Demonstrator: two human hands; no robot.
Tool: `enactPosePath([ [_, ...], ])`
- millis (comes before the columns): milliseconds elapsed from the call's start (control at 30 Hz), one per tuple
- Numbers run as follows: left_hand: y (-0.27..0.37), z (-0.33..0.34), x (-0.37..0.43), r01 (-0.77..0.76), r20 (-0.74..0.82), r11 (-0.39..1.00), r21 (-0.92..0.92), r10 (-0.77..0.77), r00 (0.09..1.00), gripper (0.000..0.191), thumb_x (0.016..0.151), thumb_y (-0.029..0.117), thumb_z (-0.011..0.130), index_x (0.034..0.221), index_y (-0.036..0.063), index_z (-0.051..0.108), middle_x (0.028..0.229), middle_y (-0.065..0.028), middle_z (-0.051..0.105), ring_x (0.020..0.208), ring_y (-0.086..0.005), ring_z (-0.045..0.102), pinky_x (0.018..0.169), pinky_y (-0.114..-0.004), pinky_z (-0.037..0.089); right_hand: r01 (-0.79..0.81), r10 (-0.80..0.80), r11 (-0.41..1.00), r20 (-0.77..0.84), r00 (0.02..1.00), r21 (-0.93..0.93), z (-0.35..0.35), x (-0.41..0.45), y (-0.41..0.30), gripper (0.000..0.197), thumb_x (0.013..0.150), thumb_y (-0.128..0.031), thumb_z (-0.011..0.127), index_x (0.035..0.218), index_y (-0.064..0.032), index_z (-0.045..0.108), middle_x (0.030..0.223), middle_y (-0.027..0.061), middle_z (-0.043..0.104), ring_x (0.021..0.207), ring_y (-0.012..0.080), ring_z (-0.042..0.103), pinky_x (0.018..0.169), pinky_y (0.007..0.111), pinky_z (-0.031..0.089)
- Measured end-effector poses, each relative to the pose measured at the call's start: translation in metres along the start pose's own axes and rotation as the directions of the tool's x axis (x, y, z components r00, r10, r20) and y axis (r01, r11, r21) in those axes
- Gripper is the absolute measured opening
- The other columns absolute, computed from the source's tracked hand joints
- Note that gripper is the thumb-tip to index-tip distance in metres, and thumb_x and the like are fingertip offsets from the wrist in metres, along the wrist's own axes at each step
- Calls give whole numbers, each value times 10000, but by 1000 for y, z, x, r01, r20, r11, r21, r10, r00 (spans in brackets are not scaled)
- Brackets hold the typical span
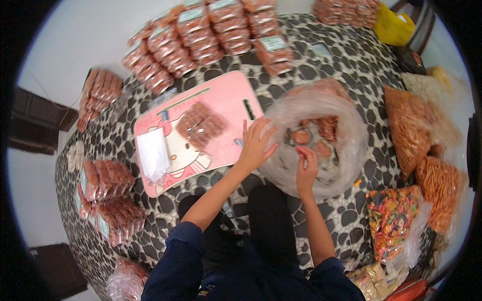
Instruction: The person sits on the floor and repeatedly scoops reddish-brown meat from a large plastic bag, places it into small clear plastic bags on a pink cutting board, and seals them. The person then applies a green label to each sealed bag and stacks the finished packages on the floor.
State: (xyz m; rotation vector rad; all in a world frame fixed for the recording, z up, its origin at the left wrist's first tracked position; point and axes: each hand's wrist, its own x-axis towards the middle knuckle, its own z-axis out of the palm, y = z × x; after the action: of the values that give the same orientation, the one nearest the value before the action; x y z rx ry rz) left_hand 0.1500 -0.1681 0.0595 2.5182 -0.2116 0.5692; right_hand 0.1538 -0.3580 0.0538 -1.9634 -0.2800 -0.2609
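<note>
My left hand [257, 143] rests with its fingers spread at the left rim of a large clear plastic bag [352, 150], beside a pink folding table [229, 99] with a cartoon print. My right hand [307, 167] is over the bag's opening, its thumb and fingertips pinched together near a reddish-brown piece [300, 137]; whether it holds something is too small to tell. More small wrapped brown pieces [328, 128] lie inside the bag. On the pink table are a clear pack of brown pieces [200, 126] and a stack of white plastic sleeves [153, 154].
Stacked labelled packs [196, 34] stand beyond the pink table, with more packs [107, 180] at the left. At the right lie a bag of colourful wrapped sweets [393, 220], a bag of orange sticks [438, 188] and a bag of brown snacks [406, 129]. A yellow bag [393, 28] is farther back.
</note>
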Motion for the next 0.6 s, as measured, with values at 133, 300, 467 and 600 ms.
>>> enactPosePath([
  [133, 49, 57, 19, -77, 103, 986, 147, 62, 993, 606, 729, 290, 706, 1273, 163, 471, 1407, -124, 321, 1311, -336, 298, 1078, -625, 100, 21, -87, 872, -113, 990, -488, -95, 15, 41, 434, 789, -102, 650, 1200, -70, 516, 1277, 163, 451, 1163, 337, 448, 964, 474, 358],
  [300, 44, 79, 63, 168, 24, 878, 447, -199, 980, 788, 695, 347, 734, 1377, 184, 373, 1463, -209, 216, 1304, -368, 312, 1024, -664, 183, -441, 320, 622, -303, 897, -647, -134, 39, 107, 1087, 672, -347, 787, 1478, -151, 85, 1487, 224, 128, 1345, 387, 243, 999, 636, 240],
  [467, -4, 101, 106, 568, 314, 816, 108, -570, 759, 732, 733, 283, 703, 1372, 120, 384, 1243, -235, 485, 1058, -362, 546, 888, -564, 379, -616, 574, 771, -246, 781, -161, -110, 82, 172, 822, 736, -299, 735, 1377, -15, 307, 1254, 214, 508, 1124, 344, 516, 935, 399, 400],
  [600, -6, 113, 123, 417, 173, 824, -383, -379, 909, 528, 788, 169, 606, 1275, 39, 447, 904, -143, 654, 809, -268, 617, 761, -344, 462, -586, 666, 696, -68, 743, 415, -123, 128, 160, 393, 795, -202, 654, 1108, 25, 580, 1006, 137, 639, 898, 264, 613, 793, 343, 454],
])
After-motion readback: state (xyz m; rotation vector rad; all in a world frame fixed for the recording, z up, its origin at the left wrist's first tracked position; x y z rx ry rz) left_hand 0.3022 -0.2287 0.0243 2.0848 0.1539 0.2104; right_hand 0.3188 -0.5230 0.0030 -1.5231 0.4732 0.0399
